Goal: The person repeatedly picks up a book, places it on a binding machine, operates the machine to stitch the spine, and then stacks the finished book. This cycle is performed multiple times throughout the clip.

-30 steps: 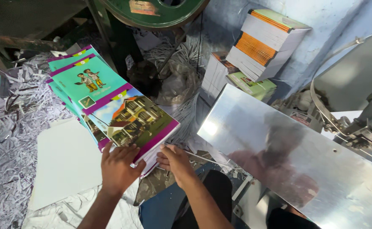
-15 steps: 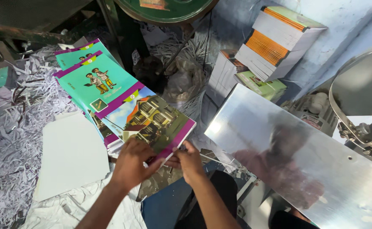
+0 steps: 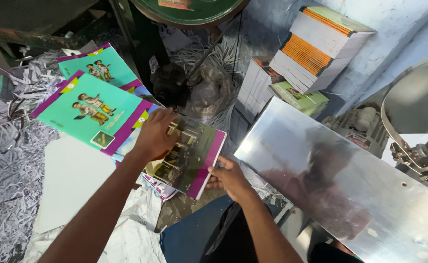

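Now the left hand (image 3: 156,135) lies flat on the top booklet (image 3: 189,157), fingers spread; the right hand (image 3: 228,178) pinches its purple edge, squaring it; lifting needs both.

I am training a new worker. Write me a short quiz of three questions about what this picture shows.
1. True or false: the left hand lies flat on the top booklet.
2. Which hand grips the booklet's purple edge?
3. The stack of booklets with orange spines leans on: A) the wall, B) the metal sheet.

Key:
1. True.
2. The right hand.
3. A.
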